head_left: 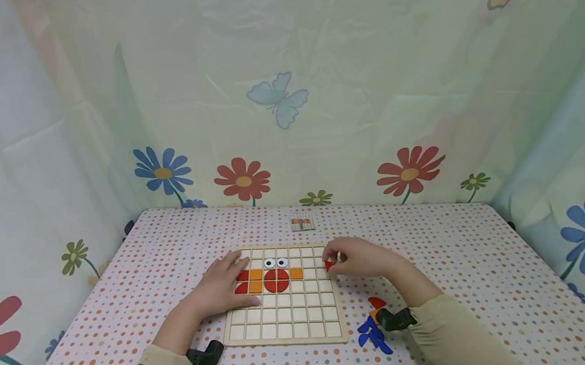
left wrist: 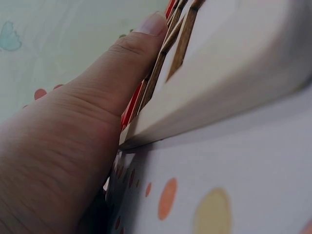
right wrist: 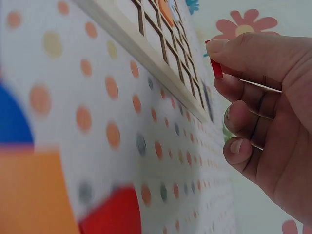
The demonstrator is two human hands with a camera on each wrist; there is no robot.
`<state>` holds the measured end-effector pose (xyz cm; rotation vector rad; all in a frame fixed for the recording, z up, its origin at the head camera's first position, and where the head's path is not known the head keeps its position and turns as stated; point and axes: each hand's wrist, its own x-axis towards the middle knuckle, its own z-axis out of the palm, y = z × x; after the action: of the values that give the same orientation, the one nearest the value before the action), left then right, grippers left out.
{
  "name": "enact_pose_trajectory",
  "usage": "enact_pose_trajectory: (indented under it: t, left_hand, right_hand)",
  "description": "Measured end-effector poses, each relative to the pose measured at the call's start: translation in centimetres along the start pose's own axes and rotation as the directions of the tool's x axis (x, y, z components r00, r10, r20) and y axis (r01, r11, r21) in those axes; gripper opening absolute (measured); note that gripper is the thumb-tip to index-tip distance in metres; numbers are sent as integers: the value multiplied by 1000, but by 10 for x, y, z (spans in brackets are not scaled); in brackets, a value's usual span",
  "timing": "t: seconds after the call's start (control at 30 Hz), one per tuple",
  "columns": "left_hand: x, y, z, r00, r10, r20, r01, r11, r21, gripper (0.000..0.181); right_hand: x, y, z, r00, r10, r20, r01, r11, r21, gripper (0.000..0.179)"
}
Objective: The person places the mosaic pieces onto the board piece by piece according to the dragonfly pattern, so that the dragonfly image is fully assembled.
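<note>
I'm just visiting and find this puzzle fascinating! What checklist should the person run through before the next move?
1. Red piece secure in the right hand: ok, pinched between thumb and fingers.
2. Left hand at the board: ok, it rests at the left side.
3. Bare cells beside the orange square, on its right in the head view: ok.
4. Small card uncovered: ok, it lies beyond the board.
5. Card's pattern readable enough to confirm the placement: cannot tell, too small.
6. Loose blue pieces placed in the grid: not ok, they lie on the table beside the board.
</note>
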<state>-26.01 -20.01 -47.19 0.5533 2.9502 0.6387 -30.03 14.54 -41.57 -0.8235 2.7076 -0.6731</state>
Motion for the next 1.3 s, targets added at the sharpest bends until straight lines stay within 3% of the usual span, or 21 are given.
enact_pose_trajectory:
  t: [0.47, 0.73, 1.3]
  left_hand:
    - [0, 1, 1, 1000, -10, 4, 10, 1000, 6, 105]
    - [0, -1, 1, 1000, -2, 0, 2, 1000, 18, 106]
    - [0, 2, 0, 1000, -19, 2, 19, 1000, 12, 104]
  right_hand:
    - [28, -27, 13, 999, 38, 31, -39, 999, 29, 17]
    - [32, -29, 21, 998, 42, 41, -42, 999, -10, 10]
    - [34, -28, 29, 1000, 4, 28, -3, 999, -38, 12]
